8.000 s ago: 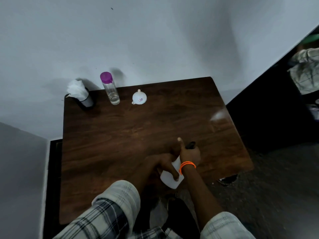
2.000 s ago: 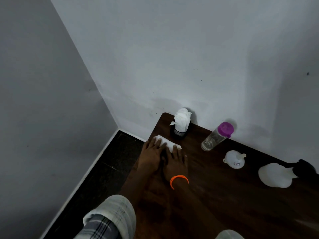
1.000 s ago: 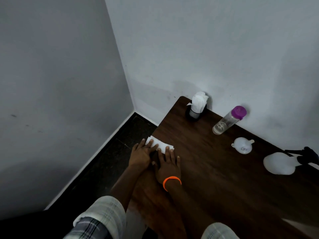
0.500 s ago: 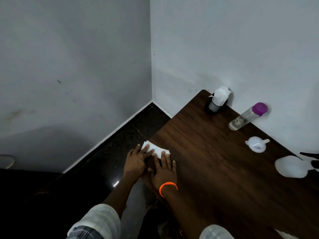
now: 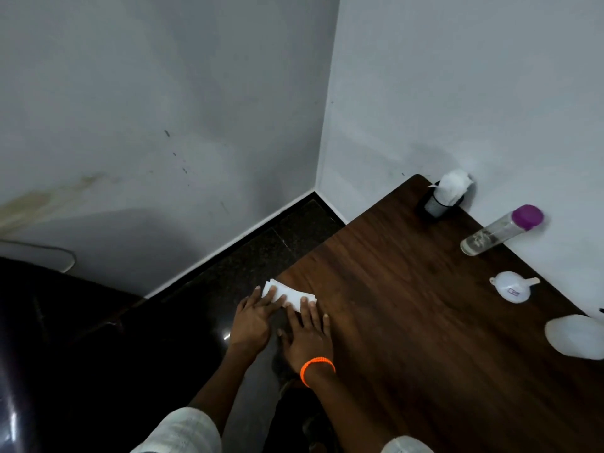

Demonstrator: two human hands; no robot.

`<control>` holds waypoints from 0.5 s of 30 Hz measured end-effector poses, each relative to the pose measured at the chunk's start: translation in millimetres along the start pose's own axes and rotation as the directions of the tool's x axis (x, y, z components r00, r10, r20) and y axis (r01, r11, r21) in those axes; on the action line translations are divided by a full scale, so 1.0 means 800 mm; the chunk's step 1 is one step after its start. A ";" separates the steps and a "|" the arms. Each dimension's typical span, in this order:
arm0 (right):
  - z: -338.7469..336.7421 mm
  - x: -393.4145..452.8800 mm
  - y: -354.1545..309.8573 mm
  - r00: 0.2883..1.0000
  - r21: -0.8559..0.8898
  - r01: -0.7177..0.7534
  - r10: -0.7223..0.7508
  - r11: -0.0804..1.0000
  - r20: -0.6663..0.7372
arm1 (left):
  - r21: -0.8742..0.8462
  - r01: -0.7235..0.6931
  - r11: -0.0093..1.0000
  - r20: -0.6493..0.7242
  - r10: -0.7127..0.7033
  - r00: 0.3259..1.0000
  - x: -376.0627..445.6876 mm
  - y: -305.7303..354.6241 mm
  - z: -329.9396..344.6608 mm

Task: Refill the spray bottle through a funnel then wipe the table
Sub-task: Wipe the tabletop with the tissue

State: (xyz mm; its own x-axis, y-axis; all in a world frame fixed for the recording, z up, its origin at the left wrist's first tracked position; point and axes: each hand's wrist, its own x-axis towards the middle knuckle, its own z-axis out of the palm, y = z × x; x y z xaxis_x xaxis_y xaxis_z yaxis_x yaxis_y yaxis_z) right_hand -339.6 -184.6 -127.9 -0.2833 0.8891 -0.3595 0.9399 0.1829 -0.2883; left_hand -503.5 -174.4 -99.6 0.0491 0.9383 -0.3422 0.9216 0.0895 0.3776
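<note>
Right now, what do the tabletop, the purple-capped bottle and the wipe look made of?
Tabletop: dark wood or wood-look laminate, grain streaks, dull sheen.
Purple-capped bottle: clear plastic or glass, see-through wall; cap looks like matte plastic.
Wipe: white folded tissue or paper, thin flat layers.

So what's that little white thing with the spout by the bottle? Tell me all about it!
That's the funnel. It looks like white plastic: a round bowl, a short spout and a small tab on the rim, with a tiny label on the bowl. It lies tipped over on the table, spout pointing right, between the bottle and the sprayer. Nothing else touches it.
</note>
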 end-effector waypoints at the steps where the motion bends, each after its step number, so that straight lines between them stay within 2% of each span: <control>1: 0.001 -0.006 0.002 1.000 0.001 0.001 -0.001 1.000 -0.005 | 0.002 -0.007 1.000 0.001 0.007 1.000 -0.005 0.002 0.002; 9: 0.015 -0.055 0.033 0.996 0.021 -0.029 0.031 0.999 -0.081 | 0.121 -0.128 0.984 0.077 0.120 0.990 -0.029 0.038 0.014; 15: 0.010 -0.068 0.065 0.981 0.059 -0.126 0.133 0.990 -0.139 | 0.145 -0.234 0.961 0.191 0.204 0.960 -0.003 0.079 0.016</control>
State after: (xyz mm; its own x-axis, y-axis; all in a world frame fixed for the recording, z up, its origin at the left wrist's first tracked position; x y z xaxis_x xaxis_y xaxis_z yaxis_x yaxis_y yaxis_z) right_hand -276.5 -226.4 -130.5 -0.1268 0.9551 -0.2679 0.9551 0.0447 -0.2927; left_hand -440.5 -175.1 -86.2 0.3090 0.8555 -0.4155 0.9305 -0.1816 0.3180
